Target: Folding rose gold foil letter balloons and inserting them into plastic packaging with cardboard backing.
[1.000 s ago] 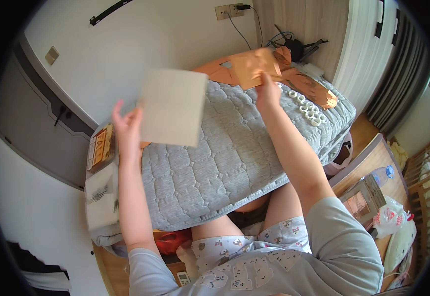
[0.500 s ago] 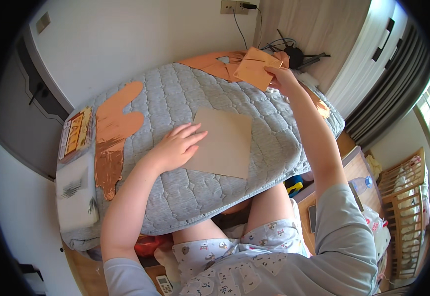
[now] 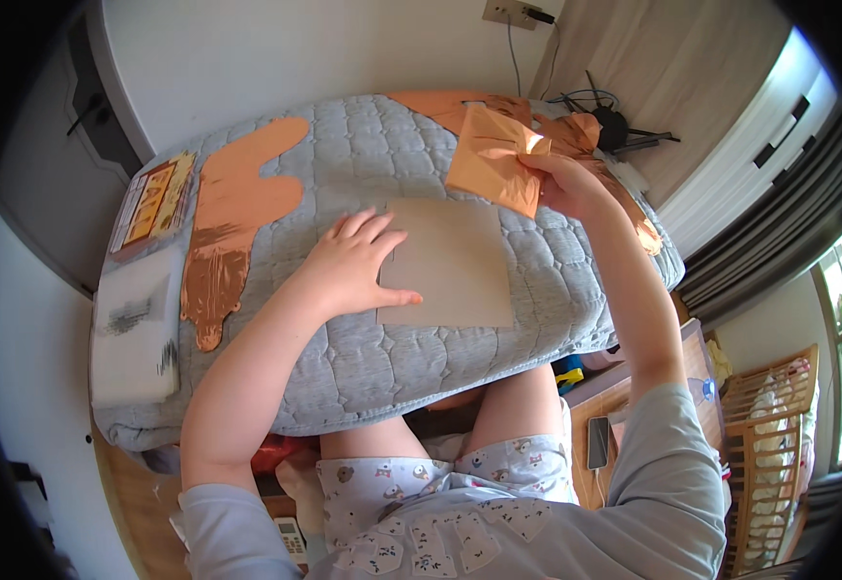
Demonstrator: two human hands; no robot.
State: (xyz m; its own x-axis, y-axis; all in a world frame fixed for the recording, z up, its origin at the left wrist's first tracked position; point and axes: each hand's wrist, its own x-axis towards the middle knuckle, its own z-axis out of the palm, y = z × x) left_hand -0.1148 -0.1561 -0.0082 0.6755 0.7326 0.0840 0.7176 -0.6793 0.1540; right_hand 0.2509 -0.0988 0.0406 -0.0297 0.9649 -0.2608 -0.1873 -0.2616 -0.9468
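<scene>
A square beige cardboard sheet (image 3: 452,266) lies flat on the grey quilted mattress (image 3: 348,367). At its left edge is my left hand (image 3: 355,266), palm down with fingers spread and the thumb reaching over the sheet. My right hand (image 3: 568,182) pinches the right corner of a folded orange foil balloon (image 3: 493,159), held raised beyond the sheet and slightly tilted. On the left side, a flat, deflated foil balloon (image 3: 237,208) with rounded lobes is spread out, its lower part shiny copper. More orange foil (image 3: 440,108) lies along the far edge, partly hidden behind the folded one.
At the mattress's left edge sit a printed packet (image 3: 152,205) and a white translucent packet (image 3: 136,324). A black object with several arms (image 3: 614,128) stands at the far right corner. A phone (image 3: 598,443) and a wooden crib (image 3: 774,454) are lower right.
My right hand has brought the folded foil balloon somewhat nearer, and its surface now bulges more. My left hand's fingers have spread wider, with the thumb stretched out. The whole view has shifted slightly.
</scene>
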